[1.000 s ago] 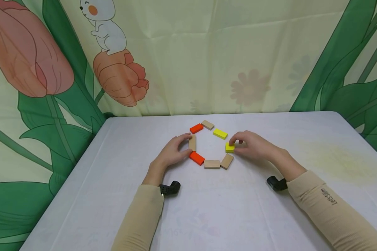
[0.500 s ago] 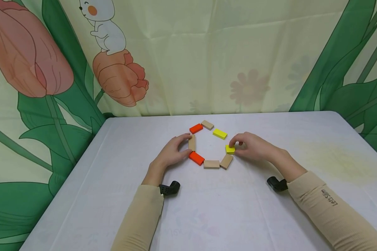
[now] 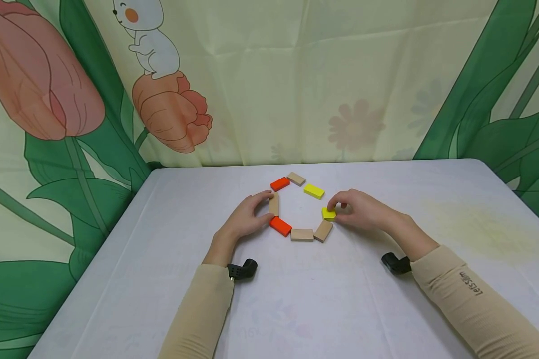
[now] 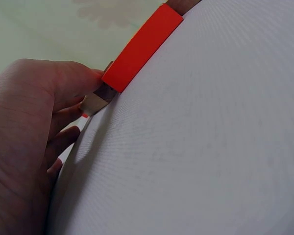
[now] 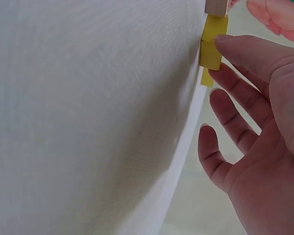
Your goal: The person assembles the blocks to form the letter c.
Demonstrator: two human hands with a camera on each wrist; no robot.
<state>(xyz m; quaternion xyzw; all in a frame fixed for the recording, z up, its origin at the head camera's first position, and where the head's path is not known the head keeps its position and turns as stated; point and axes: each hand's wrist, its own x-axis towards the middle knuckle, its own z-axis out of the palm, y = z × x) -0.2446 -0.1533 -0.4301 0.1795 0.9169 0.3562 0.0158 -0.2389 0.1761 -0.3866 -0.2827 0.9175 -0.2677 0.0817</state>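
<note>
Wooden blocks lie in a ring with gaps on the white cloth in the head view. My right hand (image 3: pixel 361 208) pinches a yellow block (image 3: pixel 328 214) between thumb and fingertips at the ring's right side; its other fingers are loosely bent (image 5: pixel 235 112). That block's near end sits against or very close to a plain wooden block (image 3: pixel 323 232). On the left, my left hand (image 3: pixel 244 219) spans another plain block (image 3: pixel 274 204), index finger at its far end and thumb at its near end. The thumb tip also meets a red block (image 4: pixel 142 49) in the left wrist view.
A second yellow block (image 3: pixel 314 192), a plain block (image 3: pixel 296 178) and a red block (image 3: pixel 280 184) form the far side of the ring. One more plain block (image 3: pixel 302 235) lies at the near side. A printed curtain (image 3: pixel 269 99) hangs behind the table (image 3: pixel 292 299).
My right hand has drawn the yellow block slightly toward me, closer to the plain block at the near right. My left hand has stayed in place.
</note>
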